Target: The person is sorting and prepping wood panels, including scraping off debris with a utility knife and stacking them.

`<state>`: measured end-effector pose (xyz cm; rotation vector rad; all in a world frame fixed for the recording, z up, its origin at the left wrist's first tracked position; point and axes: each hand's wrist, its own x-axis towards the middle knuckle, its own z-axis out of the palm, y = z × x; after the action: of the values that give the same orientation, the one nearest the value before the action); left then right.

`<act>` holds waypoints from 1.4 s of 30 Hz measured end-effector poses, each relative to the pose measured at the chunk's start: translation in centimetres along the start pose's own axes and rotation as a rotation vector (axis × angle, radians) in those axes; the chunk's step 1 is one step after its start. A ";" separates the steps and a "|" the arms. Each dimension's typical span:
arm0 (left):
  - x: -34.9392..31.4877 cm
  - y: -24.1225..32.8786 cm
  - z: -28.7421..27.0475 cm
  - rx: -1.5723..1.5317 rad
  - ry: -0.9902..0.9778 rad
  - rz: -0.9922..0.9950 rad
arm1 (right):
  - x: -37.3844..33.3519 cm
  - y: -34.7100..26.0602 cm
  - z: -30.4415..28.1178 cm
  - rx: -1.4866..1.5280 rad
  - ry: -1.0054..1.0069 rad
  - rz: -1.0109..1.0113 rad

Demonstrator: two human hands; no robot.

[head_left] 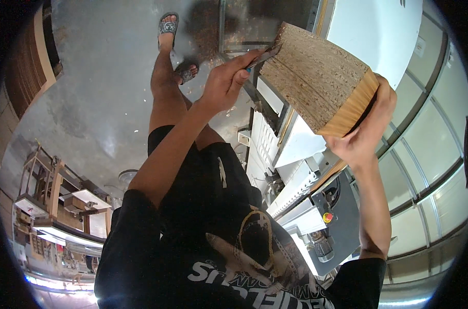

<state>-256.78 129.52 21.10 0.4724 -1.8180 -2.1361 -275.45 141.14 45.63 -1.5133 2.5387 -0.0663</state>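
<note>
My right hand (pixel 365 129) grips a thick block of particleboard (pixel 316 77) by its near right end and holds it up, tilted. The block's rough, chipped face is turned upward, with a straight seam running along it. A smooth, yellowish wood-grain strip (pixel 350 105) covers the end beside my right hand. My left hand (pixel 224 82) is closed on a small knife (pixel 264 57) with a thin blade and a bit of blue at the handle. The blade meets the block's far left edge; its tip is hard to make out.
Beyond and below the block lies a white machine table (pixel 380 38). A machine with a red stop button (pixel 327 217) and a motor (pixel 322 250) stands close on my right. My sandalled foot (pixel 168 26) rests on the grey floor (pixel 100 67). Wooden frames (pixel 56 193) stand at the left.
</note>
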 end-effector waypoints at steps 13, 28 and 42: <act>3.7 0.4 0.6 -0.017 0.020 0.047 | -0.1 0.0 -1.4 -0.018 -0.160 0.070; 6.8 -0.2 1.2 0.071 0.050 0.099 | -1.0 1.0 -0.7 0.000 -0.075 0.062; 6.4 0.3 1.5 0.077 0.054 0.030 | -0.4 0.5 0.2 0.037 0.044 0.062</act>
<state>-263.16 128.08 21.24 0.5126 -1.8708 -2.0202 -275.71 141.71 45.41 -1.4338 2.6018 -0.1380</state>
